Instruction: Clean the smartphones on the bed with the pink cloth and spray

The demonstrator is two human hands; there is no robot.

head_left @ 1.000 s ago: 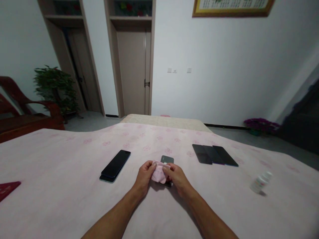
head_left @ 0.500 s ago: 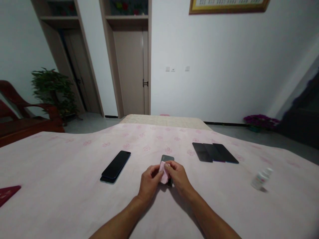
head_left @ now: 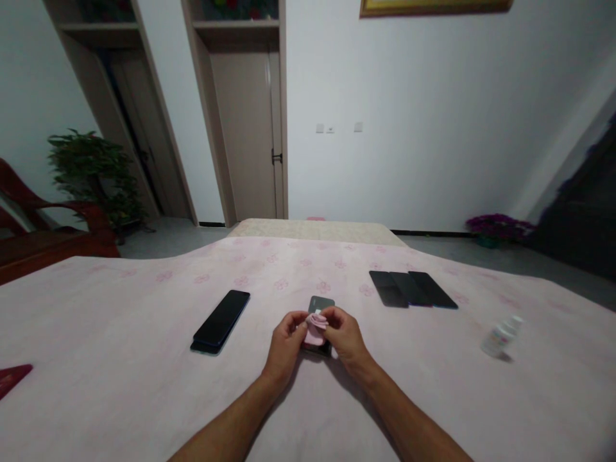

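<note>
A small pink cloth [head_left: 315, 332] is pinched between my two hands, its upper edge folded or rolled over. My left hand [head_left: 287, 343] grips its left side with thumb and fingers. On the other side my right hand [head_left: 345, 335] is closed on the cloth's right edge. Beneath the cloth lies a grey phone [head_left: 321, 302] on the pink flowered tablecloth [head_left: 308, 410]; its top end shows beyond my fingers, and much of the rest is hidden by the hands and cloth.
Left of my hands, black phones [head_left: 221, 321] lie stacked. Three dark phones [head_left: 411, 289] sit side by side at the back right. A small white bottle [head_left: 501, 336] stands at the right. A red object [head_left: 13, 380] is at the left edge.
The pink cloth hung flat and upright between my fingers before; now its top edge is folded over. The whole view has shifted slightly.
</note>
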